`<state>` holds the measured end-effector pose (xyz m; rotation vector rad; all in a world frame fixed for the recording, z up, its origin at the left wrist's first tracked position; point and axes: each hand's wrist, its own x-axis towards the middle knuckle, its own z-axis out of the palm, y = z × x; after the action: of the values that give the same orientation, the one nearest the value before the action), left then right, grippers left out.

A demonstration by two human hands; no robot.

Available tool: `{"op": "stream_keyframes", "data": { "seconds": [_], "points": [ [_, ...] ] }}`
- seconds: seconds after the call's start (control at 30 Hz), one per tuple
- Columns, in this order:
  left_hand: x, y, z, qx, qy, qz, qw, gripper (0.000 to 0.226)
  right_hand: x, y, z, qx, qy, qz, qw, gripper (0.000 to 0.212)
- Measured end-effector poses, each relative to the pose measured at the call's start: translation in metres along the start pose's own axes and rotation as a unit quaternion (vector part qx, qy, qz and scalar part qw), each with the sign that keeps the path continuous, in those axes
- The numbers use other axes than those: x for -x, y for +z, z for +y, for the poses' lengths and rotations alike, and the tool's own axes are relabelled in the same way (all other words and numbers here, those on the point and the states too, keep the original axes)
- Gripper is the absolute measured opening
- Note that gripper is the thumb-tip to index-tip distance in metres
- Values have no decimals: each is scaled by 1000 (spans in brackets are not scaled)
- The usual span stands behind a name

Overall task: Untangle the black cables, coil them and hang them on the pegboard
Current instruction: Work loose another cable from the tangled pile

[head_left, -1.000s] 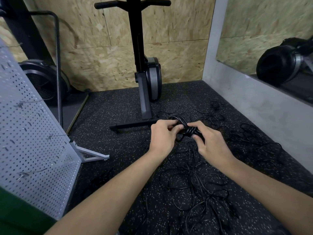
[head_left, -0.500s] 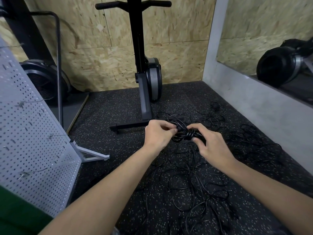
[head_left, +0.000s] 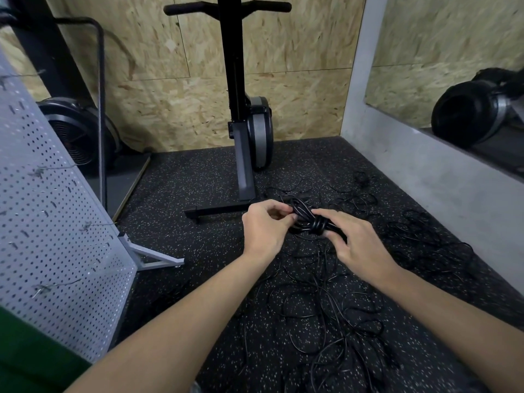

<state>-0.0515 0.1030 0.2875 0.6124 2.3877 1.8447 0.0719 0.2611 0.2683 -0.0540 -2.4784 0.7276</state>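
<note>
A coiled black cable bundle, wrapped round its middle, sits between my two hands above the floor. My left hand pinches the bundle's left loops with thumb and fingertips. My right hand grips the right end, fingers curled over it. Below and around them, tangled black cables sprawl over the speckled black rubber floor. More loose cable lies to the right near the wall. The white pegboard leans at the left, with several wire hooks on it.
A black exercise machine stands on its floor bar straight ahead of my hands. A black fan unit and a bent metal tube sit at the back left. A grey concrete ledge with a mirror bounds the right side.
My left hand has shifted slightly left along the bundle and re-pinched its loops. The right hand keeps its hold; the bundle stays in about the same place.
</note>
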Motion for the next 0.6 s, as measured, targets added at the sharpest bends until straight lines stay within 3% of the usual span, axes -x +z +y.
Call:
{"op": "stream_keyframes", "data": {
  "seconds": [0.27, 0.5, 0.6],
  "points": [
    [2, -1, -3, -64, 96, -17, 993, 13, 2, -2, 3, -8, -13, -22, 1000, 50],
    [4, 2, -9, -4, 101, 9, 995, 29, 0, -3, 1, -23, 9, -35, 999, 48],
    [0, 0, -10, -15, 101, -34, 994, 31, 2, -5, 1, -46, 49, -57, 996, 48]
  ]
}}
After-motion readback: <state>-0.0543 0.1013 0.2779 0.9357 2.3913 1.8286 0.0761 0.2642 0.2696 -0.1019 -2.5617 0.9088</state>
